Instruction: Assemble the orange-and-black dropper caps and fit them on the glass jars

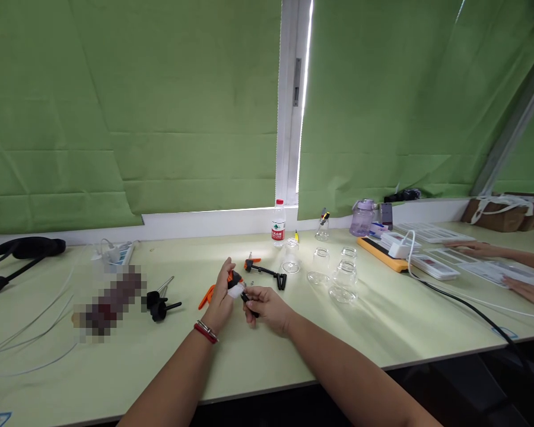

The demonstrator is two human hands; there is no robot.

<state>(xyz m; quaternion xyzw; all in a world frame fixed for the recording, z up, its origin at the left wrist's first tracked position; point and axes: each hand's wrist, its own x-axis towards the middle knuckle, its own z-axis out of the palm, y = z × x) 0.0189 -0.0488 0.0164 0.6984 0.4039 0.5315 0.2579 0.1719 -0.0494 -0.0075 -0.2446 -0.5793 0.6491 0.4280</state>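
"Grip first, on the head view: the left hand (222, 293) is closed around an orange-and-black piece (234, 277), and the right hand (269, 307) pinches a slim black part (251, 308) just beside it."

"Joined, those two?"

"Cannot tell; the fingers cover where they meet. A whitish bit (236, 290) shows between the hands too. Everything held sits just above the tabletop (258, 362), left of the glassware."

"And how would it handle?"

"Light and fairly stiff, by the look of it, like moulded plastic. The orange-and-black piece seems best taken by its thick body, the slim part along its shaft. Smooth surfaces, so a slip is possible; whether the whitish bit is soft, the view doesn't settle."

"What about edges?"

"The front edge runs beneath the forearms, with a band of tabletop between it and the hands. Just beyond the hands lies a black rod assembly (267, 271), close enough to catch a knuckle. Over to the right, glass jars (345, 284) look like the fragile neighbours, so a wide sweep of the right arm risks a knock."

"Leftward?"

"Black parts with metal rods (159, 307) lie apart from the left hand. Another person's hands (520, 290) are well off, far right."
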